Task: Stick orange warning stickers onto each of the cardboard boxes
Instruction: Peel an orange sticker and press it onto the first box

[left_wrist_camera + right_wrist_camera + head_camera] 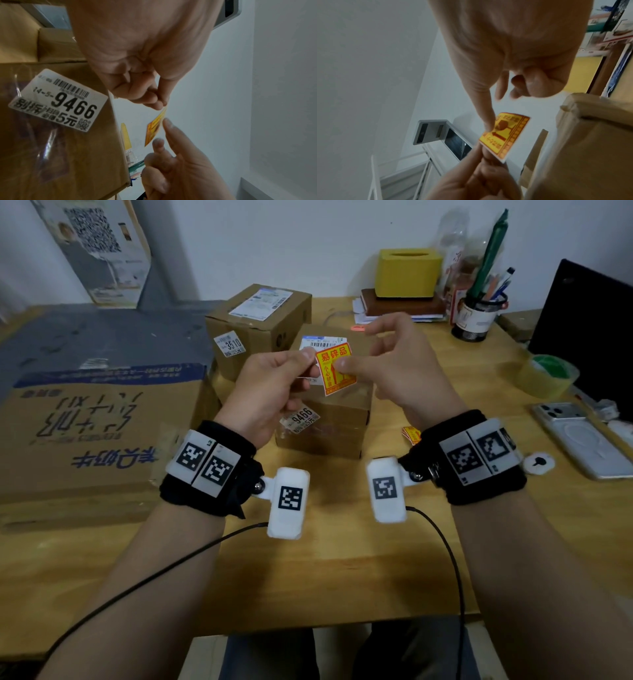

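Observation:
An orange and yellow warning sticker (331,378) (154,128) (508,135) is held in the air over a small cardboard box (335,422) (68,148) (590,148) labelled 9466. My left hand (310,359) (159,105) (484,152) pinches the sticker's left edge. My right hand (342,364) (162,132) (489,127) pinches its face with the thumb on the front, its other fingers spread behind. A second small box (260,326) stands behind the first. A large flat box (85,422) lies at the left. No orange sticker shows on any box.
More orange stickers (411,434) lie on the wooden table (342,577) beside my right wrist. To the right are a tape roll (548,374), a phone (579,436) and a dark monitor (589,330). A yellow tissue box (407,272) and pen cup (478,313) stand at the back.

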`<state>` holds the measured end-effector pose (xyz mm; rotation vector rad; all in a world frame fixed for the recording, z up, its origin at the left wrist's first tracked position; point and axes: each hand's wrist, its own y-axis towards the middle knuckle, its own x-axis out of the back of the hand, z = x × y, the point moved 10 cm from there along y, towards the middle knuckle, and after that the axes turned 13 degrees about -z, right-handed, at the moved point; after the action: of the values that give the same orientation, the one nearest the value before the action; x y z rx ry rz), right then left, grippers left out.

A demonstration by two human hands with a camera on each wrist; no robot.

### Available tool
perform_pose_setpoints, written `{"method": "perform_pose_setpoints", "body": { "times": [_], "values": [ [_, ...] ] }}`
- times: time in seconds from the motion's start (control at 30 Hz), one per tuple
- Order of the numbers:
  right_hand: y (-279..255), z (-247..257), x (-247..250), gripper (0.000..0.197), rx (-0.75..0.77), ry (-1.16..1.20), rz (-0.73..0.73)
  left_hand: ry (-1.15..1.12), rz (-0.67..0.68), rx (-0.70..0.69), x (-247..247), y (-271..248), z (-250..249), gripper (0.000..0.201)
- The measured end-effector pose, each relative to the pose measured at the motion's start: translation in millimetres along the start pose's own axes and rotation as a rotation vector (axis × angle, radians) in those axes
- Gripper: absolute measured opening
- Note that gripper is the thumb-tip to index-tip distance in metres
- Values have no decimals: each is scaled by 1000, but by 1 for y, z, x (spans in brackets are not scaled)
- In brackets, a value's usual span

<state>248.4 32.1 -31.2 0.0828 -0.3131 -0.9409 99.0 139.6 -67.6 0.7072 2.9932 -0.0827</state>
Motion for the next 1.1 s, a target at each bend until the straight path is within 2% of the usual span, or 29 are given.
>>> {"method": "perform_pose_setpoints", "body": {
  "times": [0.07,0.13,0.27,0.37,0.53,1.1],
  "values": [
    [-5,4,-11,25,17,55,79,-1,-10,-16,1,-1,0,26],
    [-11,3,-19,15,15,73,133,-9,-16,-27,0,-2,0,27],
    [-14,-1,-22,19,4,69,134,-8,-23,-52,-1,-4,0,28],
    [-15,-1,-23,18,5,77,141,13,-44,-74,-1,-6,0,21],
    [-15,0,-22,27,9,52,129,63,-70,-96,-2,-8,-1,19],
    [-14,-6,-18,17,-51,58,88,113,-37,-118,-5,-16,-7,29]
  ]
}}
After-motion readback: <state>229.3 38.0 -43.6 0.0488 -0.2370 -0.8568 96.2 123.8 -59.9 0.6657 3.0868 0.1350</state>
